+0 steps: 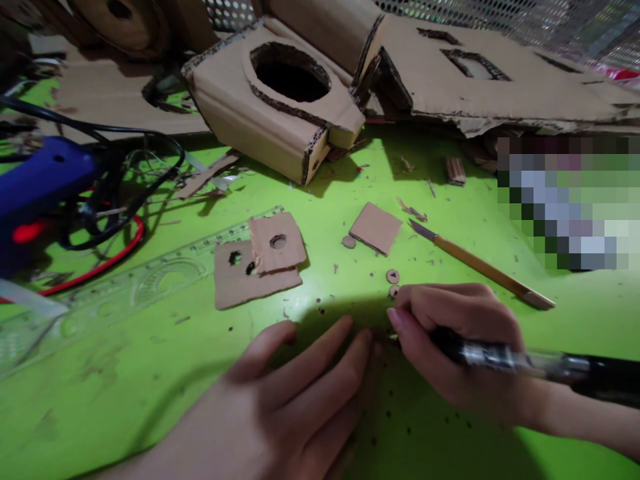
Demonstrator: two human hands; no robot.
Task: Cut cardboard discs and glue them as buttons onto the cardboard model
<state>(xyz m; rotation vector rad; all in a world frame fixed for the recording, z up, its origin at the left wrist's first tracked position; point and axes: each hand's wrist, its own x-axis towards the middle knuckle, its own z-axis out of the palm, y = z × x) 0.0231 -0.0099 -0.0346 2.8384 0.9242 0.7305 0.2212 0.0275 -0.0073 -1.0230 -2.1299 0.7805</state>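
My right hand point(460, 340) grips a pen point(525, 363) with a black and clear barrel. Its tip points toward the fingertips of my left hand point(310, 393). That hand is palm down, with its outer fingers apart and the others drawn together at the pen tip; whatever they hold or press there is hidden. Just beyond my right fingertips lie two small cardboard discs; the farther disc point(393, 275) bears a dark triangle, and the nearer is partly covered. Past them sit a square cardboard piece point(376, 229) and another small disc point(349, 242).
A craft knife point(480, 263) lies at right. Two holed cardboard pieces point(257, 287) overlap a clear ruler point(165, 273). A blue glue gun point(45, 177) and black cable point(145, 190) occupy the left. Large cardboard constructions point(250, 113) stand behind on the green table point(125, 387).
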